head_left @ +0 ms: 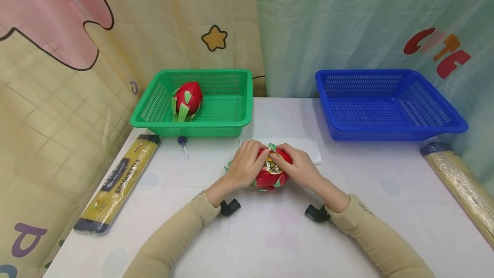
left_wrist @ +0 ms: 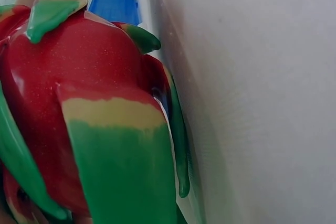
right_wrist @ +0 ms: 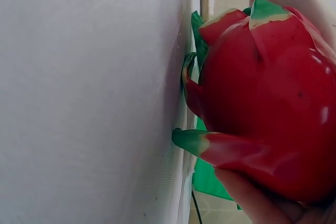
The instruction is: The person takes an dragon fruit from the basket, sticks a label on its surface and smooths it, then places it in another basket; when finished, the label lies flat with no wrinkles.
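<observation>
Both hands hold a red dragon fruit (head_left: 269,180) with green-tipped scales, low over the middle of the table. My left hand (head_left: 245,165) grips it from the left and my right hand (head_left: 302,167) from the right. The two thumbs lie on top, at a round gold sticker (head_left: 273,164). Up close in the left wrist view, the dragon fruit (left_wrist: 89,72) shows a broad green scale. From the right wrist, the fruit's smooth red side (right_wrist: 262,93) appears with fingers (right_wrist: 247,198) curled under it.
Another dragon fruit (head_left: 189,99) lies in the green basket (head_left: 193,130) at the back left. A blue basket (head_left: 390,134) stands back right. Spaghetti packs lie at left (head_left: 119,183) and right (head_left: 459,179). A lollipop (head_left: 182,141) and a flat white item (head_left: 306,145) are on the table.
</observation>
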A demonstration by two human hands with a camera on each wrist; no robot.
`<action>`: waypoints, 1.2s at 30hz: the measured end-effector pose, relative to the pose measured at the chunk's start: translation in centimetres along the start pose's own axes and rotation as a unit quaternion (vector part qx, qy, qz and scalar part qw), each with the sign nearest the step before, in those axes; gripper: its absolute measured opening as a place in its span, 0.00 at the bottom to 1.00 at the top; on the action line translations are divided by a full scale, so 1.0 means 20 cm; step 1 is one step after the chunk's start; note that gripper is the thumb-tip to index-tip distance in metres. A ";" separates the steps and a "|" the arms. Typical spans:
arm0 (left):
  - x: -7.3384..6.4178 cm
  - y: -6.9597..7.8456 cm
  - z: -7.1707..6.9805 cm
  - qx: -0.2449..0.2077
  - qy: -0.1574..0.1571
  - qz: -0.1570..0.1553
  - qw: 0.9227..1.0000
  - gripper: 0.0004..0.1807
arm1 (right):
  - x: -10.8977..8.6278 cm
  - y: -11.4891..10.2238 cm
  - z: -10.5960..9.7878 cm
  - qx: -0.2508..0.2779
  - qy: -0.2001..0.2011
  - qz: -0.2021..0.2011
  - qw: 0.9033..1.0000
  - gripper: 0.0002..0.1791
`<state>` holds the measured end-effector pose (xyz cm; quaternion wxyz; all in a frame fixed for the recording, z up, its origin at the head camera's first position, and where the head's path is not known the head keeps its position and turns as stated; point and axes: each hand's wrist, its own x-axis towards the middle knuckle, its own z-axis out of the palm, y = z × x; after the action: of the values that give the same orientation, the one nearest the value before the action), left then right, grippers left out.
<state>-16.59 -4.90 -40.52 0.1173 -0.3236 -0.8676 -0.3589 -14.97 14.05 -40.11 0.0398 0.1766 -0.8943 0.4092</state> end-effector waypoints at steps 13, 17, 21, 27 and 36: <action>0.00 0.00 -0.02 -0.031 -0.056 -0.042 0.997 0.29 | 0.00 -0.03 0.00 0.031 -0.015 0.041 0.999 0.17; 0.01 0.00 -0.02 -0.034 -0.058 -0.045 0.997 0.29 | 0.00 -0.03 0.00 0.030 -0.021 0.044 0.998 0.19; 0.01 0.00 -0.02 -0.038 -0.059 -0.046 0.996 0.29 | 0.00 -0.03 0.00 0.021 -0.021 0.030 0.999 0.21; 0.00 -0.01 -0.02 -0.046 -0.061 -0.042 0.996 0.31 | -0.01 -0.02 -0.01 0.003 -0.017 -0.001 1.000 0.19; 0.00 -0.02 -0.03 -0.054 -0.064 -0.040 0.996 0.32 | 0.01 0.02 -0.08 0.030 -0.121 -0.015 0.992 0.22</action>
<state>-16.77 -5.52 -40.34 0.0289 -0.3165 -0.8649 -0.3884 -15.45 15.50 -39.30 -0.0680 0.2398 -0.8771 0.4106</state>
